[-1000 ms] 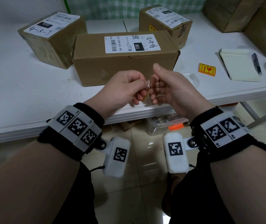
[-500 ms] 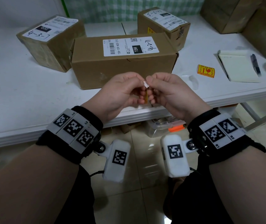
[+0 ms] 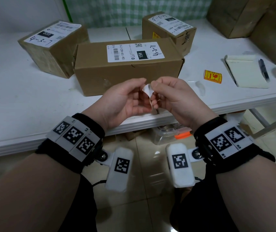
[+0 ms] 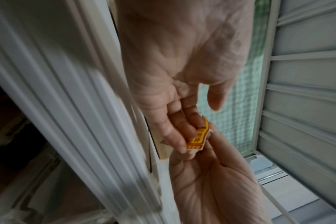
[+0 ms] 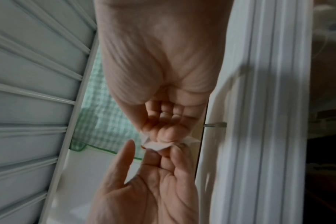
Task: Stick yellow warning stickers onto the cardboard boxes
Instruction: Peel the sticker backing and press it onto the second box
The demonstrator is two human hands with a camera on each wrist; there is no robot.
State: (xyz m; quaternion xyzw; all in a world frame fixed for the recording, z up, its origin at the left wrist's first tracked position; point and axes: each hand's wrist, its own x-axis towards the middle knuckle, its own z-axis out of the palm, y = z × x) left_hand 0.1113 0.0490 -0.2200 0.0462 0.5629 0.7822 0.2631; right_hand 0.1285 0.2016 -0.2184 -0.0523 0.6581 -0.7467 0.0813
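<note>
left hand (image 3: pixel 125 99): fingers pinch sticker (image 4: pixel 199 137) | right hand (image 3: pixel 172 97): fingers pinch its white backing (image 3: pixel 148 91) | box (image 3: pixel 127 67) on surface (image 3: pixel 16 97) at 12 o'clock

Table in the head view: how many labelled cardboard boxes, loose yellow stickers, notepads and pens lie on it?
Labelled cardboard boxes: 3
Loose yellow sticker: 1
Notepad: 1
Pen: 1
Total: 6
</note>
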